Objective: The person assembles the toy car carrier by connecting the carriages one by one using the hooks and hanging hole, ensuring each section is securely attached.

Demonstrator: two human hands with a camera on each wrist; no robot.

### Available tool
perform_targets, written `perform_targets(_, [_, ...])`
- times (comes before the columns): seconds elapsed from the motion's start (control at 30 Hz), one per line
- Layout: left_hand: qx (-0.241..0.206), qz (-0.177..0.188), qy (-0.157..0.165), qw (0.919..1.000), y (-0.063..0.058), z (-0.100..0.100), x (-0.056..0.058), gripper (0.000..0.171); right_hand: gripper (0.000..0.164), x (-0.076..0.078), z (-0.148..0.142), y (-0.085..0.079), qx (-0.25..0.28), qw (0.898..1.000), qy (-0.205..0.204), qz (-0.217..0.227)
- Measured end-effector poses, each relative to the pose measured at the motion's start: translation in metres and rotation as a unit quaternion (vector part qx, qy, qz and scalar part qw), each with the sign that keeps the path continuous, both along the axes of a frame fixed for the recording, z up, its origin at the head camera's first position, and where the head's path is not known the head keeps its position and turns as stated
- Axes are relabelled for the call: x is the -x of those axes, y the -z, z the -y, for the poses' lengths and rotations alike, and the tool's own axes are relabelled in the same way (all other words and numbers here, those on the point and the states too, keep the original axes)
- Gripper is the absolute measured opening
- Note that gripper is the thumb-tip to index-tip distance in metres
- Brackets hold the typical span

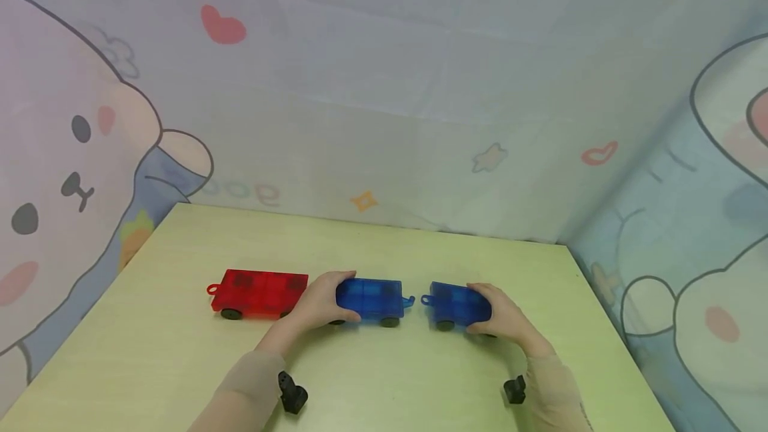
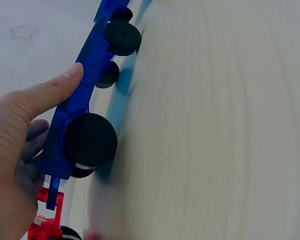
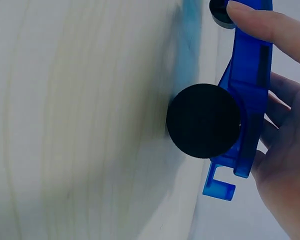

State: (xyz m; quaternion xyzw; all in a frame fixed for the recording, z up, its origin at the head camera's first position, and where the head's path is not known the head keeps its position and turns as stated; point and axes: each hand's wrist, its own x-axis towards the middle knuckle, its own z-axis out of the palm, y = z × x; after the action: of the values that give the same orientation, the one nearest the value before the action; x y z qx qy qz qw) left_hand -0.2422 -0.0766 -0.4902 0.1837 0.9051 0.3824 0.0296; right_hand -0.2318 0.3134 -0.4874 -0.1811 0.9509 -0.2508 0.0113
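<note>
While each hand has a blue car by its sides, what bugs me from my end of the link is the gap in between. The left hand (image 1: pixel 321 302) has its fingers (image 2: pixel 34 146) wrapped round the middle blue car (image 1: pixel 375 299), thumb on the 6 o'clock side, and the right hand (image 1: pixel 501 312) grips the right blue car (image 1: pixel 456 304) the same way. Call the counter's (image 1: pixel 390 379) far edge 12: the middle car's hook (image 1: pixel 409 301) points to 3, the other one's ring (image 1: pixel 431 300) to 9. Close, not touching. Can't tell if they're level; if not, pushing them together would probably butt hook into ring and skid a car sideways.

Other worry: the red car (image 1: pixel 261 293) out at 9 o'clock. Near 8 in the left wrist view, its red hook (image 2: pixel 58 205) overlaps the middle car's blue tab (image 2: pixel 51 197). Looks linked to me, but I can't see how well it's seated. Lift or twist on the left and I reckon it could pop loose, or drag the red one crooked. Also, that free end hook (image 3: pixel 217 190), between 4 and 5 in the right wrist view, could snag the palm if the grip slides back.
</note>
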Motion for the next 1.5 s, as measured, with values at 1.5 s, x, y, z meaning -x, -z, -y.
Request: perform_targets(1.5, [-0.004, -0.003, -0.001, 1.0000, -0.001, 0.001, -0.001, 0.085, 0.086, 0.006, 0.024, -0.001, -0.004, 1.000, -0.008, 0.010])
